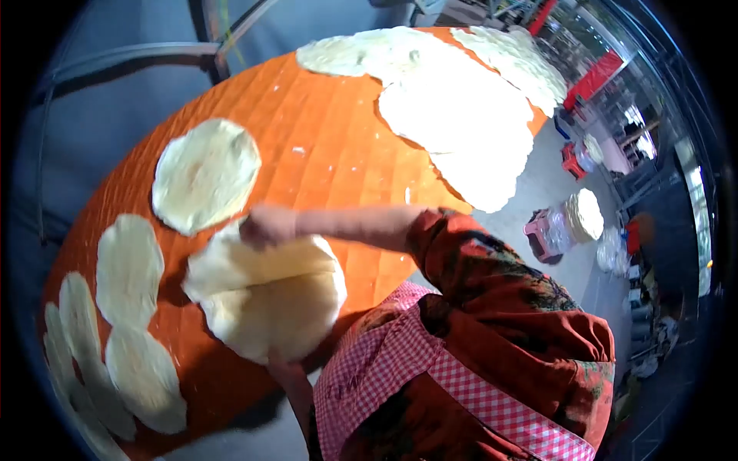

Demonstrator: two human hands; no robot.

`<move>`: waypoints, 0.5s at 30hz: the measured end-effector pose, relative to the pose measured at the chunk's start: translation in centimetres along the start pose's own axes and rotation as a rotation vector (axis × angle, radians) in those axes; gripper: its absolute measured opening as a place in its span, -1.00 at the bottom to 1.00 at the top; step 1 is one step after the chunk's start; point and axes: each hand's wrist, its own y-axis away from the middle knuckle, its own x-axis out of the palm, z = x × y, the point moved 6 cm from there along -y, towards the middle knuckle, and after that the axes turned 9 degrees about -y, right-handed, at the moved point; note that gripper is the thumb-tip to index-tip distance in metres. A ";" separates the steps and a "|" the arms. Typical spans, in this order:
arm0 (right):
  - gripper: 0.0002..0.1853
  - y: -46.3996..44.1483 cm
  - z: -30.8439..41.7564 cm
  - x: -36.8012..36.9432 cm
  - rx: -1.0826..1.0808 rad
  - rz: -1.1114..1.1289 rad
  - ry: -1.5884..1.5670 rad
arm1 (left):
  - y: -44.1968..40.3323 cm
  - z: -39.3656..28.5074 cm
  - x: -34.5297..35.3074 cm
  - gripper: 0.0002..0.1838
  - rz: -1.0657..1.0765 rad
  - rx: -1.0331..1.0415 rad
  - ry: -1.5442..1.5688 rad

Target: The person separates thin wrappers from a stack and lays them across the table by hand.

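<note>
A round, pale flatbread (280, 315) lies in front of me at the table's edge, with a crease across it and its far part raised. My right hand (265, 227) is closed on the upper edge of this flatbread, its knuckles up. Below, my left hand (283, 367) grips the bottom edge, with its fingers partly hidden by the bread. Just beyond my right hand, a second round flatbread (207, 175) lies flat on the orange table cover (307, 154).
More flatbreads (131, 269) line the left side, some overlapping. A large overlapping spread of flatbreads (461, 123) covers the far right, brightly lit. On the floor to the right stand a pink stool (543, 233) and a stack of round pale pieces (584, 215). A metal frame (138, 52) stands behind the table.
</note>
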 end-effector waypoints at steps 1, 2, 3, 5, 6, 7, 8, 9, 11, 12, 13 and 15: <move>-0.88 -1.1 1.4 -4.9 -0.166 -0.005 0.047 | -0.5 0.2 0.4 -0.46 -0.005 0.020 -0.105; -0.85 0.0 4.8 -9.5 -0.074 -0.152 0.076 | -0.1 1.5 0.4 -0.48 -0.014 0.035 -0.213; -0.83 0.2 6.7 -15.0 -0.167 -0.203 0.134 | 0.1 2.5 0.4 -0.51 -0.032 0.048 -0.320; -0.79 3.5 10.2 -24.2 -0.119 -0.385 0.160 | 0.1 5.1 1.1 -0.46 0.055 -0.125 -0.135; -0.78 4.7 9.9 -30.1 -0.194 -0.490 0.083 | 0.1 5.7 1.7 -0.44 0.096 -0.219 -0.042; -0.75 6.2 9.3 -35.5 -0.212 -0.569 -0.055 | 0.0 5.9 1.8 -0.42 -0.015 -0.408 0.340; -0.72 8.2 8.8 -39.9 -0.238 -0.655 -0.118 | 0.1 5.8 2.4 -0.39 -0.134 -0.583 0.727; -0.72 10.3 7.9 -43.0 -0.208 -0.771 -0.049 | 1.3 6.2 2.4 -0.37 -0.261 -0.753 1.117; -0.63 14.3 1.9 -54.0 -0.078 -1.132 0.557 | 0.5 2.1 2.3 -0.25 -0.166 -0.489 1.411; -0.54 16.6 -4.2 -58.3 -0.043 -1.409 0.119 | 0.2 -1.4 1.7 -0.24 -0.198 -0.443 1.501; -0.48 17.9 -5.0 -57.1 0.158 -1.352 0.309 | -0.5 -1.2 1.9 -0.25 -0.152 -0.421 1.565; -0.51 17.9 -6.6 -52.1 0.284 -1.388 1.027 | 0.4 0.2 2.3 -0.40 -0.316 -0.502 1.591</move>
